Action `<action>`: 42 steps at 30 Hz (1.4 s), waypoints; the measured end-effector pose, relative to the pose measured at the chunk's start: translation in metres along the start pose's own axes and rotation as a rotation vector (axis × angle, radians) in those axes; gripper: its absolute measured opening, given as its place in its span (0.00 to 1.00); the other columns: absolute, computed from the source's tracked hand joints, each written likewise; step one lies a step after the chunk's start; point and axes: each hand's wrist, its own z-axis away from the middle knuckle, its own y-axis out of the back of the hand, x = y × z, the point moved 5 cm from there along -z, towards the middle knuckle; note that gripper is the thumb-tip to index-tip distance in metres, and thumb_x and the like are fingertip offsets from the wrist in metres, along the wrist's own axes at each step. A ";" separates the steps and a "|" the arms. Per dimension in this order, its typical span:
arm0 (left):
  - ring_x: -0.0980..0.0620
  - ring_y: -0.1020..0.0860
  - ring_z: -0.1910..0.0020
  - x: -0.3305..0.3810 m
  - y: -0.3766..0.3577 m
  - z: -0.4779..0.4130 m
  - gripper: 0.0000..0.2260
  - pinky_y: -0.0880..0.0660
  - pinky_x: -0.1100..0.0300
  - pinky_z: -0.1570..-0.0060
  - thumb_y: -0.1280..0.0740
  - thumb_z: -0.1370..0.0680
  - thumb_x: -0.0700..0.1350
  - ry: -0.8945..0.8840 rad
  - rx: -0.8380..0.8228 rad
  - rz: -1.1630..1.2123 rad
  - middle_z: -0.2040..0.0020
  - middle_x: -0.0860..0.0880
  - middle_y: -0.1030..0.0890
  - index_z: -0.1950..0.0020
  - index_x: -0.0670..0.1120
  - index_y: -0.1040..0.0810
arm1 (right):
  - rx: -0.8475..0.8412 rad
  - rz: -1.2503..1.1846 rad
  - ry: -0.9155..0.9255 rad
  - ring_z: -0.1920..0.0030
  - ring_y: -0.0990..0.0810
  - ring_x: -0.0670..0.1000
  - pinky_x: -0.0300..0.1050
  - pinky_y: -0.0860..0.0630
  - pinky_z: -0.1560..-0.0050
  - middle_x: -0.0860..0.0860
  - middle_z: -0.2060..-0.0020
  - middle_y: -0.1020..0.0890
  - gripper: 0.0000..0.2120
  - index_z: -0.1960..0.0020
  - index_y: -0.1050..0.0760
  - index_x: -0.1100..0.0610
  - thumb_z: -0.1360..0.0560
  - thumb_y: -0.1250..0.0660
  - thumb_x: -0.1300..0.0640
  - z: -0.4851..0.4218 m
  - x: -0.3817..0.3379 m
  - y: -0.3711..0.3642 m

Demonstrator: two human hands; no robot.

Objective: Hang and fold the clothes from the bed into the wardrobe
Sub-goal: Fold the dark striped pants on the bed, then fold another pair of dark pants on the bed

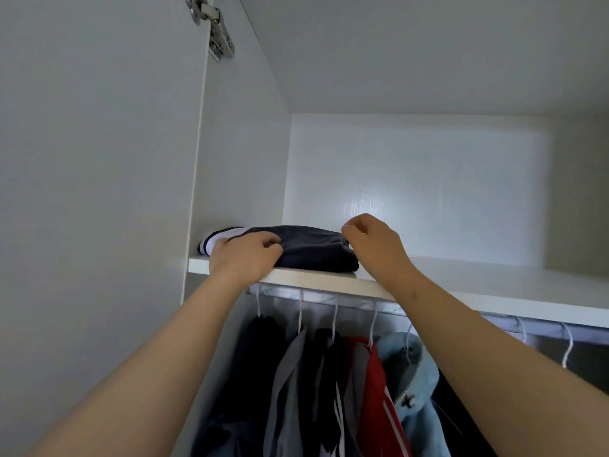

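Note:
A folded dark navy garment with a white striped band at its left end lies on the white top shelf of the wardrobe, close to the left wall. My left hand rests on the garment's left front part with its fingers curled onto the cloth. At the garment's right end, my right hand has its fingers curled down against the cloth's edge. Whether either hand pinches the cloth is not clear.
Under the shelf a rail carries white hangers with several garments: dark ones, a grey one, a red one with white stripes and a light blue one. The open wardrobe door with a metal hinge stands at the left.

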 end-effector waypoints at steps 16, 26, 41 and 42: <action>0.60 0.20 0.54 0.113 -0.068 0.164 0.09 0.26 0.62 0.49 0.34 0.25 0.42 0.009 -0.092 1.210 0.58 0.58 0.17 0.57 0.56 0.19 | 0.338 -0.380 -0.177 0.69 0.27 0.35 0.26 0.31 0.64 0.39 0.66 0.22 0.11 0.59 0.24 0.50 0.26 0.38 0.65 0.187 0.049 0.093; 0.54 0.18 0.59 0.228 -0.155 0.346 0.10 0.26 0.61 0.58 0.36 0.24 0.39 0.042 -0.921 1.382 0.58 0.50 0.17 0.58 0.52 0.20 | 0.778 -0.167 -0.641 0.65 0.24 0.39 0.28 0.29 0.66 0.43 0.64 0.22 0.10 0.59 0.25 0.52 0.25 0.38 0.65 0.417 0.082 0.163; 0.54 0.18 0.58 0.332 0.001 0.743 0.05 0.26 0.58 0.57 0.35 0.23 0.45 -0.380 -1.862 1.185 0.58 0.51 0.18 0.57 0.50 0.21 | 1.723 0.171 -0.975 0.63 0.23 0.44 0.36 0.29 0.63 0.47 0.61 0.20 0.06 0.56 0.23 0.51 0.26 0.36 0.61 0.836 -0.161 0.238; 0.54 0.19 0.59 0.332 0.021 0.775 0.05 0.27 0.59 0.59 0.35 0.23 0.45 -0.411 -1.916 1.162 0.59 0.50 0.18 0.57 0.50 0.21 | 1.775 0.191 -0.984 0.64 0.23 0.45 0.36 0.29 0.64 0.48 0.61 0.20 0.06 0.56 0.23 0.52 0.26 0.36 0.61 0.862 -0.185 0.237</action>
